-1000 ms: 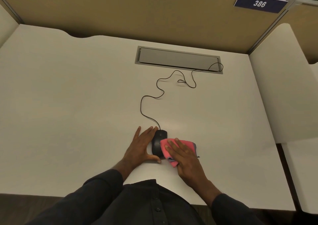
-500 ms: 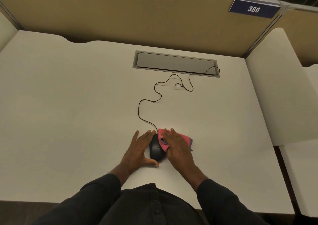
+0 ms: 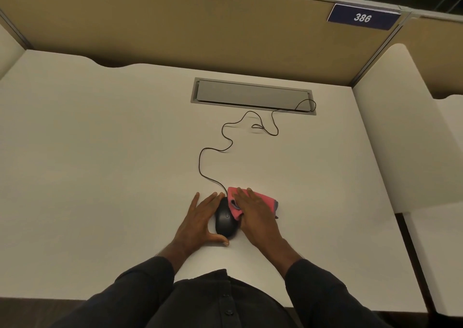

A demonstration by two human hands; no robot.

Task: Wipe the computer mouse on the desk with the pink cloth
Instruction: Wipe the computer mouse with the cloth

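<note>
Wiping looks underway, not finished: the left hand (image 3: 200,221), flat and unclenched, braces the black mouse (image 3: 225,221) near the surface's (image 3: 100,177) front edge while the flat right hand (image 3: 255,215) presses the pink cloth (image 3: 265,198) against its right side.

Since a second ago the right hand (image 3: 255,217) has slid toward 11 o'clock, dragging the folded pink cloth (image 3: 236,203) from the near right flank of the black computer mouse (image 3: 225,218) up to its front right shoulder, so more of the mouse's rounded back now shows bare
</note>
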